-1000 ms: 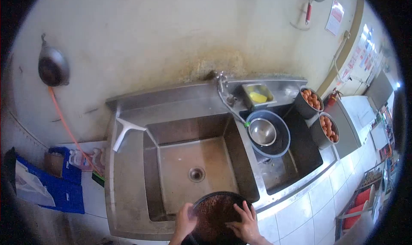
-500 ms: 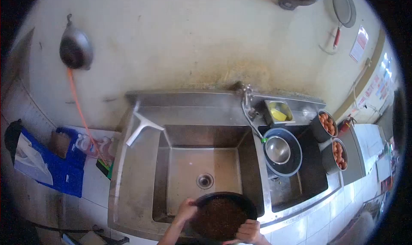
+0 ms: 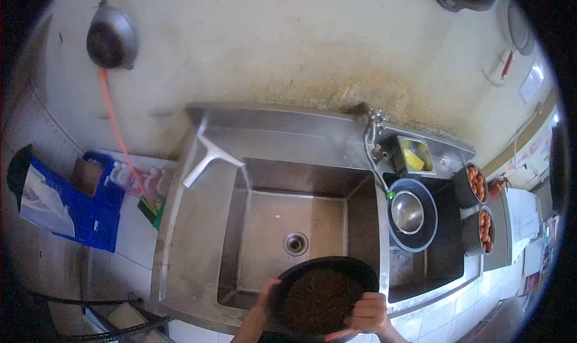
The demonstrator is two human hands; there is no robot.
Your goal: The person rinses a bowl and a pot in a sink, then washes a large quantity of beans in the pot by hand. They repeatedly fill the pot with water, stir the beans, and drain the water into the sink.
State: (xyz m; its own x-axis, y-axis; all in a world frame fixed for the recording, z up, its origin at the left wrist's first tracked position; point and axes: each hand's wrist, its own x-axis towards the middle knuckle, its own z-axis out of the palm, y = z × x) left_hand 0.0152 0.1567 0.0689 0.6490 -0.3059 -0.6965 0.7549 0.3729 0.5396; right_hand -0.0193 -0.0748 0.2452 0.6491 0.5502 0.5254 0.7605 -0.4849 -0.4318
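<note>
A dark round pan [image 3: 321, 298] with a rough brown inside is held over the front edge of the large sink basin [image 3: 294, 217]. My left hand [image 3: 263, 298] grips its left rim, with the fingers partly hidden behind the pan. On the right side, my right hand [image 3: 368, 313] has its fingers folded over the rim. The pan's far side covers part of the basin floor, just in front of the drain [image 3: 296, 243].
Right of the basin, a blue-grey tub [image 3: 430, 238] holds a metal bowl [image 3: 407, 212] under the faucet [image 3: 374, 124]. Two pots [image 3: 472, 238] of brownish, egg-like items stand further right. A white squeegee [image 3: 207, 157] lies on the left counter. Blue crates [image 3: 90, 223] stand at far left.
The head view has turned, so the sink and wall sit differently in the picture. Both hands keep hold of the pan, which appears slightly further right and higher.
</note>
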